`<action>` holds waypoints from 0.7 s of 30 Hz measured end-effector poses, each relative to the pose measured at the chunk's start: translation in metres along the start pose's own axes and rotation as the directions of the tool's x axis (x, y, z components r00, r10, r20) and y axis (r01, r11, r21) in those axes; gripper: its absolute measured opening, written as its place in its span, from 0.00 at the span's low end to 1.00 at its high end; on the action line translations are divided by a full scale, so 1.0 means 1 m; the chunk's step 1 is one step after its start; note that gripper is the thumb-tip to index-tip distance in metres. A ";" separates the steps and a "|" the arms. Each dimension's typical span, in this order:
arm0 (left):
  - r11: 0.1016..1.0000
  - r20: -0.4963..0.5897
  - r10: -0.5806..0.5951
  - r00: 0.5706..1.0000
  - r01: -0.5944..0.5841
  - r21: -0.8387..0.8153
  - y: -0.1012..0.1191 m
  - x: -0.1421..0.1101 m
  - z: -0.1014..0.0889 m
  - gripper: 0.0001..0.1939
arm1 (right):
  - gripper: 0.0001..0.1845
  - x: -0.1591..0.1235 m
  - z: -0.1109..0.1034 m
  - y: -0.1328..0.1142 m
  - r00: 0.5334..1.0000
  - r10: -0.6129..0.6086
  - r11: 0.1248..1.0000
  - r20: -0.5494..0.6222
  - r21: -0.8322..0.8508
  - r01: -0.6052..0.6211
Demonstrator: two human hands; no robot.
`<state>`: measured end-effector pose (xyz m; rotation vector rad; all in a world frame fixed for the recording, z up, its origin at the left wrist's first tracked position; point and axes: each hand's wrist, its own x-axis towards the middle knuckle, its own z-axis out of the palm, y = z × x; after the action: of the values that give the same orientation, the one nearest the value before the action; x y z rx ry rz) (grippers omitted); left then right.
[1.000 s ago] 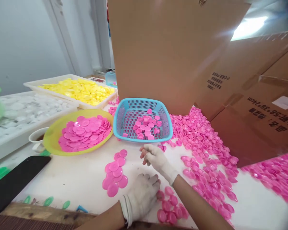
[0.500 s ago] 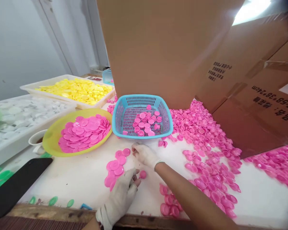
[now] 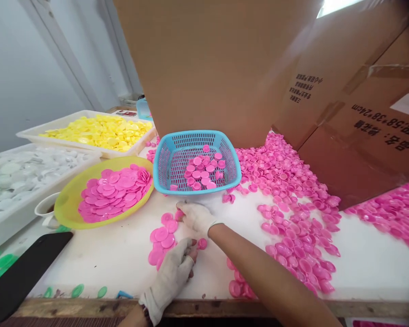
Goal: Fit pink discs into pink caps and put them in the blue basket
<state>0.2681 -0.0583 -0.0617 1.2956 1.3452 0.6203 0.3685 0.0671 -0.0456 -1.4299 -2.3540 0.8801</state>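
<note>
Left hand (image 3: 173, 273) narrowly open at pink cap (image 3: 202, 244) — right hand (image 3: 197, 217) on pink disc (image 3: 179, 215), grip unclear

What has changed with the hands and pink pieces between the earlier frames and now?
The left hand has moved left from the near pile of caps, bringing a pink cap to its fingertips. The right hand has moved left from in front of the blue basket, and its fingertips now touch a pink disc. The basket and yellow bowl stayed put.
</note>
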 end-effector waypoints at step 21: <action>0.961 0.195 -0.244 0.950 0.265 -0.086 0.018 0.038 -0.004 0.08 | 0.09 -0.091 -0.004 0.036 0.852 0.210 0.543 0.480 0.667 -0.510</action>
<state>0.2789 -0.0171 -0.0575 1.0405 1.2805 0.3813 0.4400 0.0016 -0.0559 -1.4215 -1.4205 2.1084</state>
